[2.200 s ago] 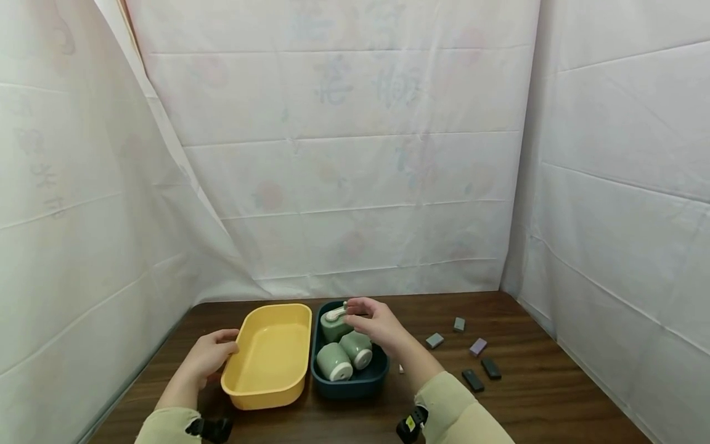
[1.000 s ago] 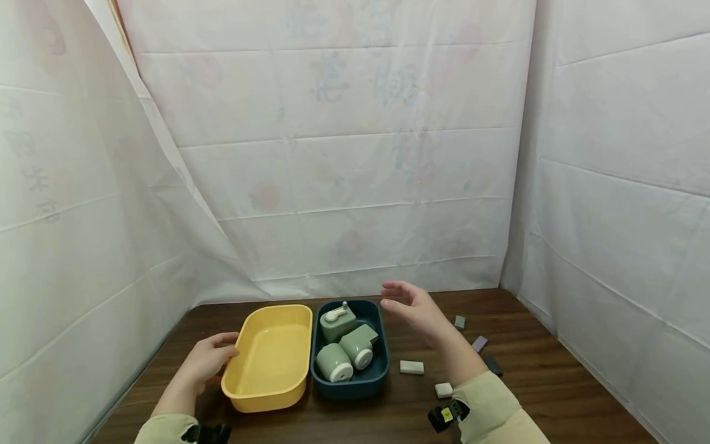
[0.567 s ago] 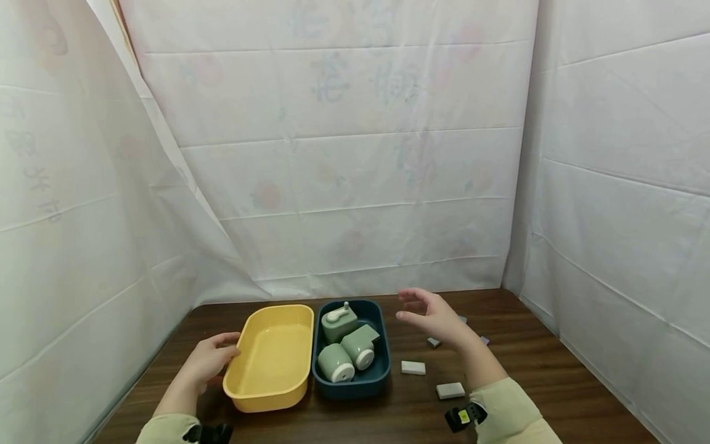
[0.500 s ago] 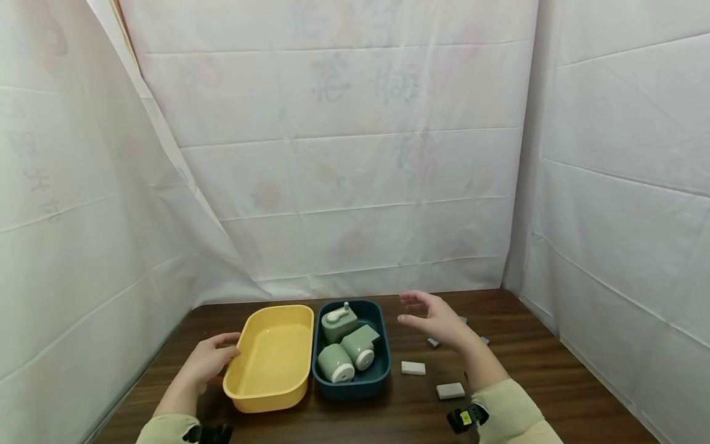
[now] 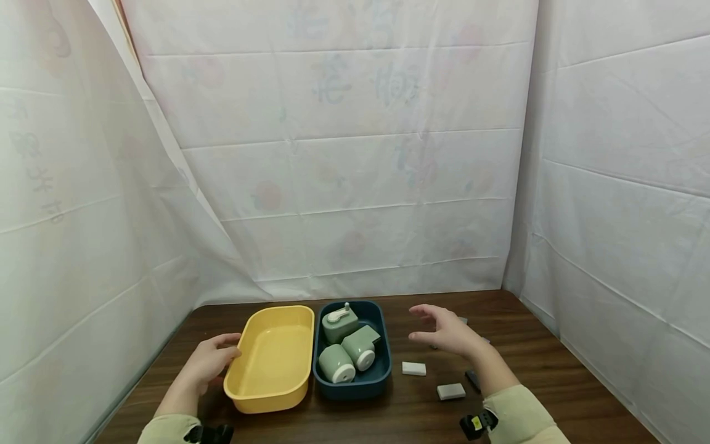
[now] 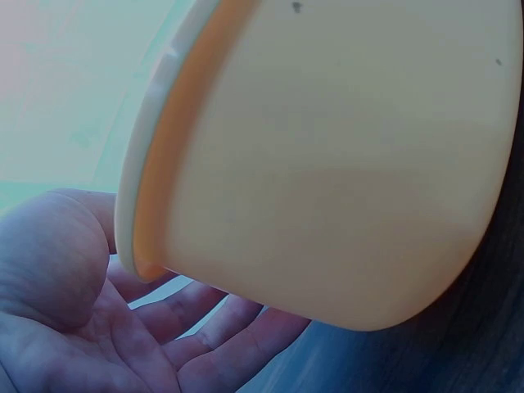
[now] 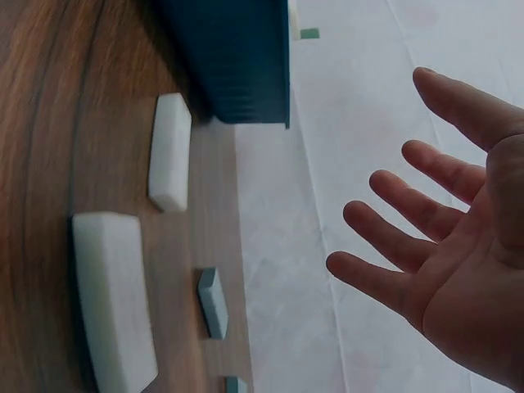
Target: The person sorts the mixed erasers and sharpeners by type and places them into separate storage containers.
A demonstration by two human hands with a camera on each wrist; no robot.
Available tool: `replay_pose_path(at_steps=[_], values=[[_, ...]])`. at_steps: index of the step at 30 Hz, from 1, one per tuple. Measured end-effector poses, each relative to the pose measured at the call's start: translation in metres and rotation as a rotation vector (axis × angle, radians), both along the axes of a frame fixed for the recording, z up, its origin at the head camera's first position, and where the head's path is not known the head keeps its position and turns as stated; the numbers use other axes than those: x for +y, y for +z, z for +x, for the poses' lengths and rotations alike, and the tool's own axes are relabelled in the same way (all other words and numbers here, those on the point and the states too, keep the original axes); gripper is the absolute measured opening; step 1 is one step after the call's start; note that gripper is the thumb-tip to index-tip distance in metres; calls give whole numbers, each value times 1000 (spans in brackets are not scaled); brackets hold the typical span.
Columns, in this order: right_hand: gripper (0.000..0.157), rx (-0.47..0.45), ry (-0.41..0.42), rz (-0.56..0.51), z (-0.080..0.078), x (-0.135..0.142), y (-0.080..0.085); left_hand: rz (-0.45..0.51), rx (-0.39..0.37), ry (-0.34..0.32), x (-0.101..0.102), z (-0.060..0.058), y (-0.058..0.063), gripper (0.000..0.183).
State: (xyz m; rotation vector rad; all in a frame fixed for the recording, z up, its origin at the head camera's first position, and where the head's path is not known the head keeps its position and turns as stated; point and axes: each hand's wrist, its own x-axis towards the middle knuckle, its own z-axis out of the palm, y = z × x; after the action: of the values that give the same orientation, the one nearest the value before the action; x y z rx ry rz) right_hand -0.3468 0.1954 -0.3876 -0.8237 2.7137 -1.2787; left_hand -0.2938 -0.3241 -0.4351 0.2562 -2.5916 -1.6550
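Observation:
My left hand (image 5: 206, 362) touches the left rim of a yellow plastic bin (image 5: 265, 404). In the left wrist view its thumb passes behind the rim, and the bin (image 6: 327, 164) hides the fingertips. To the right stands a navy blue bin (image 5: 355, 390). Inside are three sage-green pieces: one with a white lever on top (image 5: 339, 325), one with a flat projecting end (image 5: 362, 345), and one rounded with a white end (image 5: 335, 365). My right hand (image 5: 446, 331) hovers over the table right of the blue bin, fingers spread and holding nothing; the right wrist view shows its palm (image 7: 467, 286).
Two white blocks (image 5: 413, 369) (image 5: 451, 391) lie on the brown wooden table (image 5: 554, 394), in front of the right hand. A dark block (image 5: 473, 380) is partly behind the right forearm. Grey-green blocks (image 7: 213, 303) lie farther back. White cloth (image 5: 355, 185) hangs behind and at both sides.
My right hand has moved from above the blue bin to the right, then lower, uncovering the green pieces and white blocks. My left hand has stayed at the yellow bin's rim.

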Motion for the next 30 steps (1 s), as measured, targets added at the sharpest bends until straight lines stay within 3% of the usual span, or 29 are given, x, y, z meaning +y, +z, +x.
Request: replay_pose_path(at_steps=[10,30], values=[[61,-57,17,74,0,8,-17,9,-12,5,-1,-1,-2,55],[50,-137,19,227,-3,4,-38,13,-16,3,1,2,2,56]])
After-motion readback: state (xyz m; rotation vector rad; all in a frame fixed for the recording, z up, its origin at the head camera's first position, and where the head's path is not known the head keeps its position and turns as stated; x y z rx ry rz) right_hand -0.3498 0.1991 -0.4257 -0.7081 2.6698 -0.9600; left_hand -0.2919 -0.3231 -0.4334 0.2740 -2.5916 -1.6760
